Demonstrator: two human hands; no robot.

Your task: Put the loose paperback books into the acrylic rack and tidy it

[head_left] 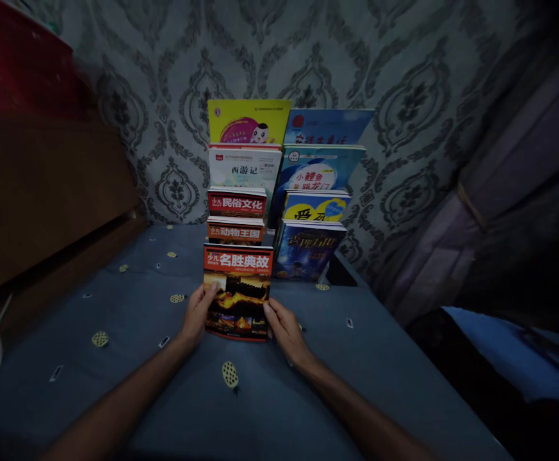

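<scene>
Book (pixel 237 291) upright between both hands, hiding lower covers behind

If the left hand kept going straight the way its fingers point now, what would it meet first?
The left hand already grips the left edge of the front book. Straight on, it would likely meet the red-titled book standing just behind, though depth is hard to judge.

Only the top strips of the rear books (pixel 236 203) are seen, the rest being covered by the front book (pixel 237 293). The blue books (pixel 310 248) overlap likewise. The bed's (pixel 269 397) near edge is cut off, and the right side is lost in darkness.
</scene>
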